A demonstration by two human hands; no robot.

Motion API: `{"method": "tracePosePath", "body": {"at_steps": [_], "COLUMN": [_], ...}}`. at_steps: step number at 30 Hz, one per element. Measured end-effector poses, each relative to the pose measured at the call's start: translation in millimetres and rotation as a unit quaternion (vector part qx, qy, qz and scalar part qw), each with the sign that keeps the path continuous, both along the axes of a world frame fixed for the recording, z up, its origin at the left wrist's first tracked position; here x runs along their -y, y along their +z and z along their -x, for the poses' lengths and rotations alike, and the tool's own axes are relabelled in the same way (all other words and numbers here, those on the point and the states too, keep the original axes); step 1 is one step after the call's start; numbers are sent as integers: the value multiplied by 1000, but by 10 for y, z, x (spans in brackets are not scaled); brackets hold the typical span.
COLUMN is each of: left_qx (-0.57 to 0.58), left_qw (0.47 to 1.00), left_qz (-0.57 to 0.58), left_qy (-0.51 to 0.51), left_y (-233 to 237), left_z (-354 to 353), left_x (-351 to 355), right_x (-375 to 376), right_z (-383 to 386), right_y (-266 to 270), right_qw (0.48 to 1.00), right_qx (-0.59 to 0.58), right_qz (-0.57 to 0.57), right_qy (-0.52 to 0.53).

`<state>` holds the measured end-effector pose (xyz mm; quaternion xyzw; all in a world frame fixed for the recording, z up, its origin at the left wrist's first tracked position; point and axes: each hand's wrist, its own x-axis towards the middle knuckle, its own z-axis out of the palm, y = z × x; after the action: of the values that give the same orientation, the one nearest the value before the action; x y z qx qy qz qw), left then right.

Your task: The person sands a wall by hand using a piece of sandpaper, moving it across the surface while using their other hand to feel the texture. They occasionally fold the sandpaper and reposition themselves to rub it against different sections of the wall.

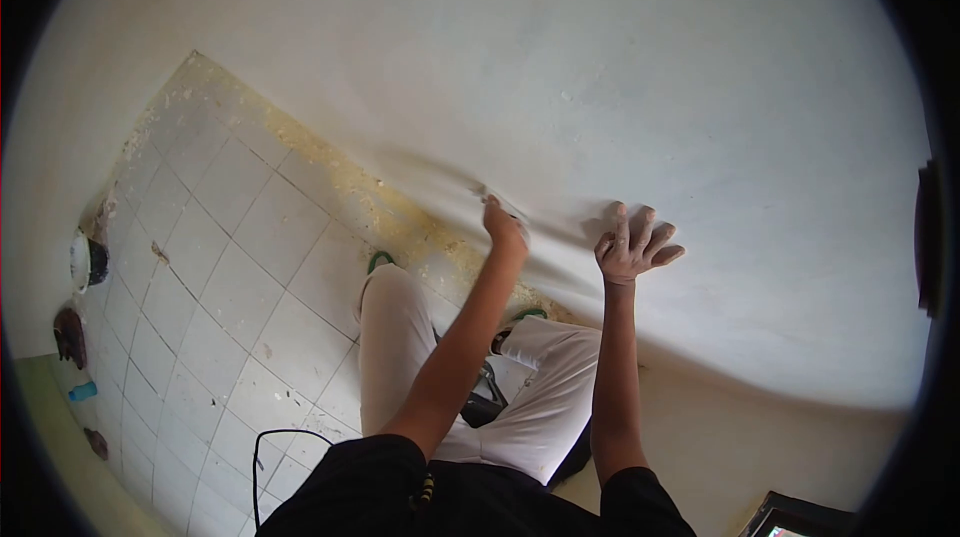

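Note:
My left hand [506, 229] is closed close to the white wall [720, 117], low down near where the wall meets the floor. A thin dark edge shows beside its fingers, too small to name, and its shadow falls on the wall to the left. My right hand [637, 249] lies against the wall further right, its fingers spread and dusted with pale powder. Nothing shows in the right hand.
Pale floor tiles [290, 322] have yellowish crumbs [350, 182] along the wall. A white and dark container [90, 262], a dark red object [70, 337] and a blue object [83, 391] stand left. A black cable [257, 467] loops beside me. Green footwear [380, 259] shows by my knee.

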<state>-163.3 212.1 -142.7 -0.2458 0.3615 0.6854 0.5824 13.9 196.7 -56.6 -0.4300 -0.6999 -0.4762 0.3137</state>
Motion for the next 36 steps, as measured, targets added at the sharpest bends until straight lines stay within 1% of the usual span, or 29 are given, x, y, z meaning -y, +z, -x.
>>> {"method": "tracePosePath", "body": {"at_steps": [1, 3, 4, 6, 8, 9, 10, 11, 12, 13, 14, 15, 17, 19, 20, 21, 22, 23, 25, 27, 29, 30, 32, 33, 35, 36], "left_qx": [27, -47, -61, -31, -39, -54, -89, -104, -98, -66, -33, -34, -32, -47, -54, -22, 11, -2, -26, -49, -27, -28, -101, -130, -119, -104], "left_qw": [999, 997, 996, 999, 998, 997, 994, 994, 995, 998, 999, 999, 999, 995, 995, 997, 998, 996, 997, 997, 997, 997, 993, 988, 990, 991], "left_qz": [-13, 46, 29, 31, 44, 58, 57, 42, -3, -7, -10, -9, 23, 81, 78, 61, 41, 67, 49, 32, 56, 51, 58, 70, 51, 43], "left_qy": [42, 48, 66, 4, -12, -26, -35, -15, -27, -15, -1, -5, 19, -21, -30, -32, -35, -52, -51, -52, -51, -59, -23, -41, -55, -65], "left_y": [-352, -719, -1167, -1266, -1107, -949, -475, -558, -295, -92, 9, -69, -430, -1049, -1311, -1526, -1485, -1432, -1042, -836, -682, -699, -718, -752, -711, -676], "left_z": [50, 194, 252, 450, 269, 178, 38, -208, -327, -309, -304, -280, -102, 158, 290, 420, 495, 429, 144, 28, -65, -112, -109, -94, -42, -9], "left_x": [-124, -261, -331, -251, -212, -137, 34, 101, 233, 263, 272, 235, 46, -164, -169, -201, -252, -262, -95, 23, 8, -25, -72, -69, -78, -84], "right_x": [4, -14, -9, -8, -33, -36, -14, 29, 29, 6, 5, 6, -12, 10, 25, 25, 15, 10, 5, 44, 48, 63, 96, 100, 113, 159], "right_z": [14, 24, 21, 8, -23, -29, -18, -1, 11, 12, -7, -27, -23, -1, 3, 5, 2, -7, -10, 5, 13, 8, 37, 36, 79, 113], "right_y": [7, 8, -7, -37, -31, -45, -72, -73, -40, -30, -58, -91, -118, -118, -134, -141, -125, -103, -98, -120, -122, -112, -85, -115, -70, -15], "right_qw": [1000, 1000, 1000, 1000, 1000, 1000, 1000, 1000, 1000, 1000, 1000, 1000, 1000, 1000, 1000, 1000, 1000, 1000, 1000, 1000, 1000, 999, 999, 999, 999, 998], "right_qx": [1, -1, -4, -1, 1, 1, -2, -6, 4, 15, 13, 7, -3, -6, -12, -10, -7, 15, 13, 8, 9, 15, 10, 10, 8, -6], "right_qz": [-3, -6, -10, -9, -9, -9, -9, -3, -2, -5, -4, -5, -4, -5, -8, -3, 0, -7, -10, -1, 0, 8, 13, 22, 16, 53], "right_qy": [-1, 4, 8, 8, 10, 10, 7, -2, 4, 12, 7, 4, 1, 4, -5, -2, 1, -1, -9, -14, -26, -27, -34, -39, -52, -44]}}
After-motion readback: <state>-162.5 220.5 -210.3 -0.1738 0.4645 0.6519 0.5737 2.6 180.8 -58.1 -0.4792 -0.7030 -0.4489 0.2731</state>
